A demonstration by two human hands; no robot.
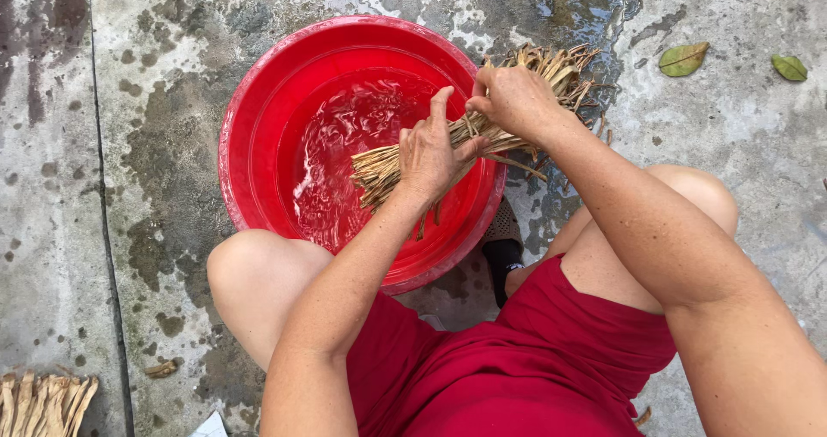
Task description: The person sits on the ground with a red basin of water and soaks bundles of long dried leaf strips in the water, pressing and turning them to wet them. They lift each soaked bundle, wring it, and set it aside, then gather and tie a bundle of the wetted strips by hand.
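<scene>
wet concrete floor (749, 144) | red basin (258, 101), water inside | straw bundle (388, 165) over rim at 3 o'clock | left hand (431, 157), right hand (512, 101) both closed round it | risk: strands may slip loose from wet grip
</scene>
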